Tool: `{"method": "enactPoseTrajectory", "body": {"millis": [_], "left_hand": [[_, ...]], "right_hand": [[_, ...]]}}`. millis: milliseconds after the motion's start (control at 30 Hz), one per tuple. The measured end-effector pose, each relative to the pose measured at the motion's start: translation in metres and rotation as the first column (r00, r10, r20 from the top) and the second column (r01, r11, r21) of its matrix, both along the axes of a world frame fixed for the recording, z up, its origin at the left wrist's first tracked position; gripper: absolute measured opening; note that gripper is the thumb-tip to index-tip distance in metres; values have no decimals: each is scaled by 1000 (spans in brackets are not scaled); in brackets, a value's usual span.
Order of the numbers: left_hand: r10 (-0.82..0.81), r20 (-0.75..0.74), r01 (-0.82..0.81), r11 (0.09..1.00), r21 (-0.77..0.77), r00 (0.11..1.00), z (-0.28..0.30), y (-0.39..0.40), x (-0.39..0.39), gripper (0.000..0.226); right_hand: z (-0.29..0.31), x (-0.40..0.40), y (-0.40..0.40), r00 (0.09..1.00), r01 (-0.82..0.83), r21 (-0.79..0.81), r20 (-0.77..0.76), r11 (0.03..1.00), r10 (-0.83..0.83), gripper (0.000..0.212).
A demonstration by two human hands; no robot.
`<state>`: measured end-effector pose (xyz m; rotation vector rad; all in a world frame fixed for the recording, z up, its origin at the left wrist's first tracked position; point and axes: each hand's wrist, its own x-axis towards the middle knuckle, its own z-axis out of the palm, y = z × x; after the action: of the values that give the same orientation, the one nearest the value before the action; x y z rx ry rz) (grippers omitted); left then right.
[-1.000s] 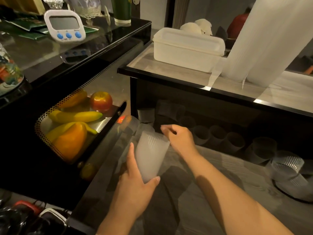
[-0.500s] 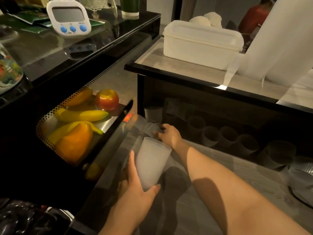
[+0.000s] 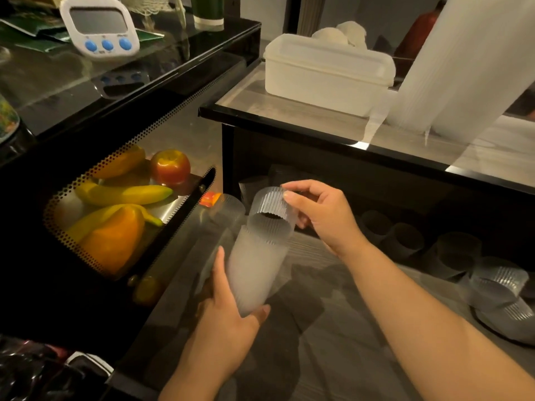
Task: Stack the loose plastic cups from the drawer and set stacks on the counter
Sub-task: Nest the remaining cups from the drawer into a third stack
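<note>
My left hand [image 3: 225,322] grips a short stack of ribbed frosted plastic cups [image 3: 254,270] from below, tilted over the open drawer [image 3: 333,328]. My right hand [image 3: 324,218] pinches a single ribbed clear cup [image 3: 270,211] by its base, its open mouth right above the top of the stack. Several loose cups [image 3: 405,241] lie on their sides along the drawer's back, in shadow. More ribbed cups [image 3: 503,296] lie at the drawer's right. Tall white cup stacks [image 3: 463,62] stand on the counter [image 3: 304,111] at upper right.
A white lidded box [image 3: 327,70] sits on the counter beside the tall stacks. To the left, a perforated metal tray [image 3: 170,209] holds bananas, an apple and an orange pepper. A white kitchen timer [image 3: 100,27] stands on the black glossy shelf [image 3: 144,73] above.
My right hand reached into the back of the drawer, took a loose cup and brought it forward to the top of the stack. My left hand kept the stack nearly still.
</note>
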<state>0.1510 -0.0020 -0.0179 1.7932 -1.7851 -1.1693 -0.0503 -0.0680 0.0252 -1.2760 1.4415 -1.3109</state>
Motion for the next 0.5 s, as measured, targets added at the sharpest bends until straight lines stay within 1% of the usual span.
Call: {"method": "enactPoseTrajectory", "body": {"millis": [100,267,400,500], "left_hand": [[-7,2,8,1000,-6,1000,1,2,-3,124],[-2,32,1,1000,18,1000,3,4,-5,123],[15,28,-16,999,39,999,4,0,-4,121],[32,25,-33,999,37,999,3,-5,-2,119]], "right_hand": [[2,-1,12,996,-44,-2,-83,999,44,17],[-2,-1,20,984,-68,2,-163,998,68,22],[-5,4,19,984,-108,-7,-145,994,106,30],[-6,9,16,974,-153,-4,-168,988,150,29]]}}
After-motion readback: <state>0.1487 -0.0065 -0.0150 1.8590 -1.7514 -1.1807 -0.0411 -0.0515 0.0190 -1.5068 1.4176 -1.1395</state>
